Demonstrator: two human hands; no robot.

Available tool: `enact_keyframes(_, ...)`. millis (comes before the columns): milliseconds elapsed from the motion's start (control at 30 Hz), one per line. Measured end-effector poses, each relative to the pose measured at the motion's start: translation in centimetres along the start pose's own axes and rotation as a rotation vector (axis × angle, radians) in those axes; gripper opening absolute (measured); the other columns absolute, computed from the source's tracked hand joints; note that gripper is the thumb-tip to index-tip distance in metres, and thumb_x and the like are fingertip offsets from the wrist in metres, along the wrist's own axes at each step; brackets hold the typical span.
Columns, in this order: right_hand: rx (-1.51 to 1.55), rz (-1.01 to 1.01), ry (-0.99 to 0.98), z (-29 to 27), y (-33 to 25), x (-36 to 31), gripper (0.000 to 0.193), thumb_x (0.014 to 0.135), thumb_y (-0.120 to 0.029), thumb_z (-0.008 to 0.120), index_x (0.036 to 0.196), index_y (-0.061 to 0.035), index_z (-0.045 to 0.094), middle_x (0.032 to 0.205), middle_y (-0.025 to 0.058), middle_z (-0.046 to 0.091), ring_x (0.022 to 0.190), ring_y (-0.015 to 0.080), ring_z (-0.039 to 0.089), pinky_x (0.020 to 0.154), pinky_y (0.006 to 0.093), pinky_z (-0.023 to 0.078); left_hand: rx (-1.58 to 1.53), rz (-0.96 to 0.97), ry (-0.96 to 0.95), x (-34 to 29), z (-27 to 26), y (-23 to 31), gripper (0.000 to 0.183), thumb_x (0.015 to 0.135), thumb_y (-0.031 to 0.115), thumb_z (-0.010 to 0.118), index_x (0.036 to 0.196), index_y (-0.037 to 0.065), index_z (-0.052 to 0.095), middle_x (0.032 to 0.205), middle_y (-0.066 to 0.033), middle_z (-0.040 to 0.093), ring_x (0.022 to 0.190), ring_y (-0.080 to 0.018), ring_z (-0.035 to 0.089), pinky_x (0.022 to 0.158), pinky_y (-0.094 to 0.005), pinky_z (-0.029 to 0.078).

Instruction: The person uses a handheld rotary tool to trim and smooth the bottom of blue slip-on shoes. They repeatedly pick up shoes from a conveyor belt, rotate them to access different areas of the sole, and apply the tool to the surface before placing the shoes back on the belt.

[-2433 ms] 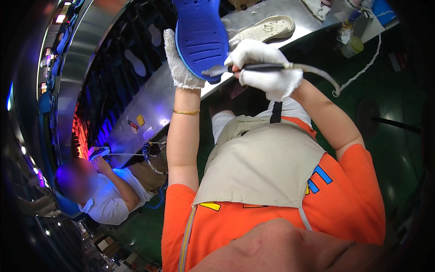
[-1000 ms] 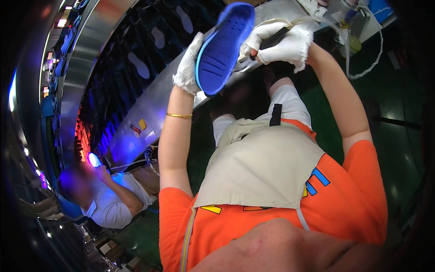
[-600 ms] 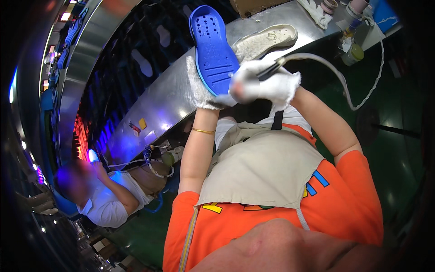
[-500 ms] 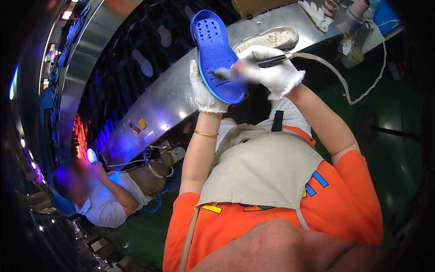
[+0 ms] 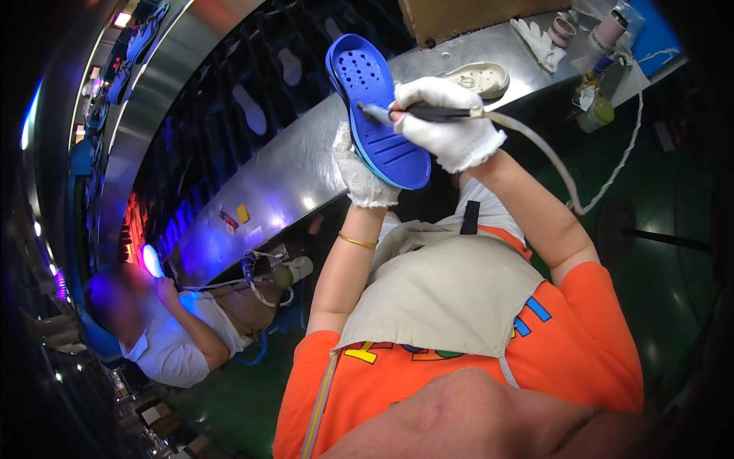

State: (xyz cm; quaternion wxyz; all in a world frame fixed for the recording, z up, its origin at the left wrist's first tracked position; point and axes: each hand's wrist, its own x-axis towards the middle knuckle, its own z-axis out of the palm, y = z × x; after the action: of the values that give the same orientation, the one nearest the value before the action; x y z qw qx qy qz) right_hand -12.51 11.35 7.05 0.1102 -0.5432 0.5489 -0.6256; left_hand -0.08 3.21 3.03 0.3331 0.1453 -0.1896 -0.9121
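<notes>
- Head view: a long steel bench (image 5: pixel 287 157) runs behind the work, bending with the lens.
- At the left, a co-worker (image 5: pixel 183 336) in a pale top sits beside that bench, well apart from the person's own hands.
- A cardboard box (image 5: pixel 474 19) stands on the bench at the top edge.
- The blue sole (image 5: pixel 378 131) is held up, tilted, in front of the bench, its inner face showing.
- The right hand (image 5: pixel 453 139), in a white glove, has thumb and fingers closed in a pinch round a brush (image 5: pixel 440 114).
- The left hand (image 5: pixel 359 174), gloved too, supports the blue sole from behind and below; its fingertips are hidden, so I cannot tell how tightly they grip.
- A cream sole (image 5: pixel 482 79) lies on the bench beyond the right hand — partly covered by it.
- Smallest, the bristles (image 5: pixel 375 113) appear to rest on the blue sole's narrow middle. Brushing looks under way, not finished; which parts are done and which are left cannot be told — no clear coated edge shows.
</notes>
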Motion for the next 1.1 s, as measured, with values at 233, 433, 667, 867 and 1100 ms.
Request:
enact_keyframes(233, 0.379, 0.215, -0.134, 0.3, -0.7, -0.4, 0.013, 0.078, -0.003, 0.066, 0.091, -0.0016, 0.062, 0.084, 0.0042, 0.065, 0.082, 0.0097, 0.061, 0.077, 0.0252, 0.050, 0.208, 0.173, 0.059, 0.9, -2.9, -0.4, 0.050, 0.092, 0.047, 0.039, 0.116, 0.005, 0.054, 0.108, -0.0108, 0.061, 0.100, -0.0238, 0.059, 0.095, -0.0400, 0.046)
enact_keyframes(433, 0.162, 0.012, 0.024, 0.1, 0.9, 1.9, 0.010, 0.081, -0.001, 0.065, 0.091, -0.0005, 0.061, 0.087, 0.0043, 0.063, 0.079, 0.0082, 0.060, 0.074, 0.0235, 0.050, -0.161, -0.096, -0.141, 0.5, -1.5, -0.8, 0.056, 0.093, 0.047, 0.036, 0.130, 0.007, 0.048, 0.122, -0.0115, 0.057, 0.108, -0.0262, 0.058, 0.095, -0.0422, 0.047)
enact_keyframes(667, 0.556, 0.280, 0.142, -0.8, 2.4, 3.5, 0.015, 0.081, -0.003, 0.065, 0.094, -0.0002, 0.061, 0.088, 0.0061, 0.066, 0.077, 0.0102, 0.062, 0.073, 0.0252, 0.051, 0.009, -0.126, -0.054, 0.9, -2.2, -0.4, 0.071, 0.091, 0.058, 0.027, 0.135, 0.004, 0.042, 0.127, -0.0207, 0.052, 0.113, -0.0378, 0.053, 0.099, -0.0485, 0.042)
enact_keyframes(867, 0.014, -0.235, -0.209, -2.9, 1.1, 2.6, 0.022, 0.068, 0.006, 0.068, 0.084, -0.0062, 0.061, 0.087, 0.0080, 0.063, 0.083, 0.0227, 0.062, 0.075, 0.0310, 0.050, -0.077, -0.128, -0.256, 0.4, 0.6, 1.3, 0.063, 0.093, 0.055, 0.033, 0.131, 0.007, 0.047, 0.119, -0.0143, 0.059, 0.102, -0.0297, 0.060, 0.091, -0.0447, 0.049)
enact_keyframes(1100, -0.064, -0.481, -0.290, -5.6, -1.6, 4.9, 0.022, 0.065, 0.005, 0.069, 0.082, -0.0068, 0.061, 0.085, 0.0090, 0.063, 0.080, 0.0262, 0.062, 0.071, 0.0314, 0.051, 0.320, -0.070, -0.071, 1.0, 1.4, 3.4, 0.066, 0.092, 0.060, 0.034, 0.133, 0.009, 0.045, 0.120, -0.0121, 0.059, 0.105, -0.0263, 0.060, 0.094, -0.0405, 0.048)
